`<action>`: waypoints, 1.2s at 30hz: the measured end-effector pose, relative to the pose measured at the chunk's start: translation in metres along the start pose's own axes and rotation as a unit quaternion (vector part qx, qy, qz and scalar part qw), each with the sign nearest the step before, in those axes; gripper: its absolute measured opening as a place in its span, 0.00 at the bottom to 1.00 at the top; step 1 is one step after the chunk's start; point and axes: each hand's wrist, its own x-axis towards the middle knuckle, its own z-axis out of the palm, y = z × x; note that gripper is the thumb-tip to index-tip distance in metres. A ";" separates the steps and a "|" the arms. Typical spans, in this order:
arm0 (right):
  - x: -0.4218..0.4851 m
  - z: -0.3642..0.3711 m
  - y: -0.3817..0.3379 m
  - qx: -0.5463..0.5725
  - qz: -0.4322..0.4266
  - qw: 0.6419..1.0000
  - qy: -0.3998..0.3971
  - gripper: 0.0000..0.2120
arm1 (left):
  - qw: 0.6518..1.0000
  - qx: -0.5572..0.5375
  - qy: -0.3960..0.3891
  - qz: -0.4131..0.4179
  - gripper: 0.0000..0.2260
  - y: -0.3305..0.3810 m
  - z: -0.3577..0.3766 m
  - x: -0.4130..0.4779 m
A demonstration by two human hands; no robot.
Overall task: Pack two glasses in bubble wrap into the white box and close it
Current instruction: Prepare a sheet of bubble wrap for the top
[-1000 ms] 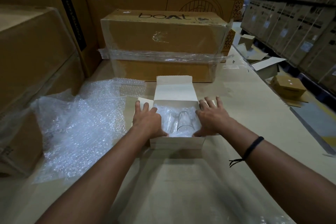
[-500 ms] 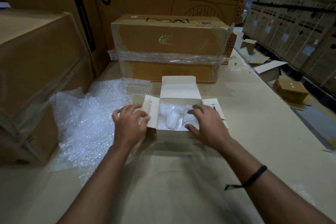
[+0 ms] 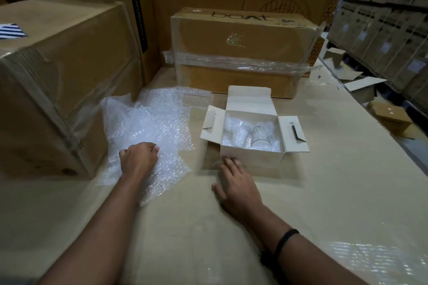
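Note:
The white box [image 3: 252,157] stands open on the table, its back lid and both side flaps folded out. Two clear glasses [image 3: 260,137] lie inside it on bubble wrap. A loose pile of bubble wrap [image 3: 150,127] lies to the box's left. My left hand [image 3: 139,157] rests on that pile with curled fingers that grip the wrap. Flat on the table just in front of the box's near left corner lies my right hand [image 3: 234,183], fingers straight, holding nothing.
A taped "boat" carton [image 3: 243,53] stands behind the white box. Large brown cartons [image 3: 58,76] wall off the left and the back. The table's right edge drops to a floor with small boxes [image 3: 391,118]. More bubble wrap [image 3: 379,261] lies at the near right.
Both hands left the box. The left hand moved left onto the bubble wrap pile; the right hand drew back to the table in front of the box. The side flaps now stand open.

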 end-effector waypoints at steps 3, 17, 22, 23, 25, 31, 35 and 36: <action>0.001 0.000 0.001 0.002 -0.007 1.000 0.017 0.24 | 0.997 -0.056 0.043 0.013 0.15 -0.001 -0.001 -0.001; 0.045 -0.002 -0.045 0.058 0.060 0.989 -0.122 0.41 | 0.946 -0.314 0.070 0.046 0.14 0.024 -0.011 -0.055; 0.070 0.009 -0.058 0.053 0.088 0.982 -0.160 0.22 | 0.938 -0.342 0.034 0.053 0.14 0.024 -0.016 -0.059; 0.070 0.009 -0.058 0.056 0.076 0.985 -0.147 0.15 | 0.937 -0.343 0.033 0.054 0.14 0.021 -0.018 -0.059; 0.065 0.007 -0.053 0.082 0.043 0.987 -0.128 0.08 | 0.937 -0.344 0.025 0.050 0.13 0.015 -0.019 -0.056; 0.026 -0.038 -0.031 0.398 0.128 0.898 -0.138 0.08 | 0.966 -0.247 0.027 0.065 0.13 0.002 -0.006 -0.030; 0.004 -0.055 -0.007 0.531 0.223 0.816 -0.046 0.12 | 0.994 -0.085 0.012 0.063 0.14 0.007 -0.001 -0.009; 0.001 -0.055 0.000 0.521 0.238 0.819 -0.035 0.12 | 0.997 -0.056 0.006 0.054 0.16 0.009 0.000 -0.004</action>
